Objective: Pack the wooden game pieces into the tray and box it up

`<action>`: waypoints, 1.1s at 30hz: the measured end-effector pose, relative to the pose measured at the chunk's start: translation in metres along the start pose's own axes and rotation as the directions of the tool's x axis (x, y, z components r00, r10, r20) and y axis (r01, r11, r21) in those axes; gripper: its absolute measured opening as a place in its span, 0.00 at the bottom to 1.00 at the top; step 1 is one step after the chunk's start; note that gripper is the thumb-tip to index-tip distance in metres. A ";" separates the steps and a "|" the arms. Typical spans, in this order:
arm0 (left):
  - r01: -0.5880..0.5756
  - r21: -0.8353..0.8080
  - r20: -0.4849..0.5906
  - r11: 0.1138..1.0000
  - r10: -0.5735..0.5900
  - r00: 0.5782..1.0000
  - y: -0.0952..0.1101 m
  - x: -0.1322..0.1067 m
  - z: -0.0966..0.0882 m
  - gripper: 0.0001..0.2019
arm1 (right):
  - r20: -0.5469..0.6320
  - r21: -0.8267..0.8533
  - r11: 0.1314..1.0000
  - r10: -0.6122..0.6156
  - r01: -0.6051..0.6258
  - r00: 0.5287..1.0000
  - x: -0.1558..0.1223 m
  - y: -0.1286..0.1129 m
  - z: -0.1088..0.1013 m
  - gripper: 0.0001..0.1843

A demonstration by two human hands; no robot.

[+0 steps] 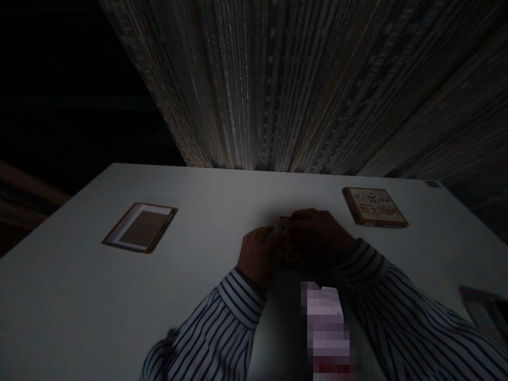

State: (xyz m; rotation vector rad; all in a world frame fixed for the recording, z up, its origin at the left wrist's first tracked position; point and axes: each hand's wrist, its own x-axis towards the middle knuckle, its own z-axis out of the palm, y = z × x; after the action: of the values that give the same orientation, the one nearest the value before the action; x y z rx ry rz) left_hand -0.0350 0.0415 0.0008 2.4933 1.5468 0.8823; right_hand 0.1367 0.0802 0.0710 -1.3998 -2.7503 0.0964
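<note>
In the dim head view, a small dark tray (289, 263) with several round, disc-like game pieces (290, 256) lies on the white table, partly covered by my hands. My left hand (260, 254) is at the tray's left edge, its fingers bent against it. From the right, my right hand (321, 233) reaches over the tray with curled fingers, hiding much of it. Shadow keeps me from making out what is under the right fingertips.
On the white table (206, 211), a shallow open box (145, 227) lies to the left. A flat box (375, 206) with printed characters lies at the right. A lit, pixelated screen (327, 328) is near the front, a pale-edged object (482, 307) at far right. Fringed curtains (257, 95) hang behind.
</note>
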 end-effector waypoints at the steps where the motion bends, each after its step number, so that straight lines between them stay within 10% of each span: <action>1: -0.001 0.003 -0.002 1.000 0.001 1.000 0.000 0.000 0.000 0.14 | -0.002 0.001 1.000 0.004 -0.004 1.000 0.000 0.000 -0.001 0.16; 15: -0.023 0.015 -0.017 1.000 0.023 1.000 -0.001 0.000 0.000 0.14 | -0.056 -0.012 1.000 -0.019 0.018 0.998 -0.003 0.006 0.000 0.15; 25: -0.009 -0.023 -0.015 1.000 0.008 1.000 0.004 -0.004 -0.006 0.15 | -0.290 0.224 0.959 0.234 -0.172 0.928 -0.064 0.034 0.018 0.16; 33: -0.011 -0.116 0.065 0.993 0.019 0.998 0.017 -0.020 -0.018 0.19 | -0.008 0.580 0.734 0.439 -0.353 0.898 -0.109 0.016 0.033 0.24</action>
State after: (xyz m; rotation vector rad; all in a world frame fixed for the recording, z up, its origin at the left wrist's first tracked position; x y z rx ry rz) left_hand -0.0368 0.0117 0.0129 2.4299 1.4166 0.8572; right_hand 0.2116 0.0004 0.0343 -1.6761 -1.9915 0.7343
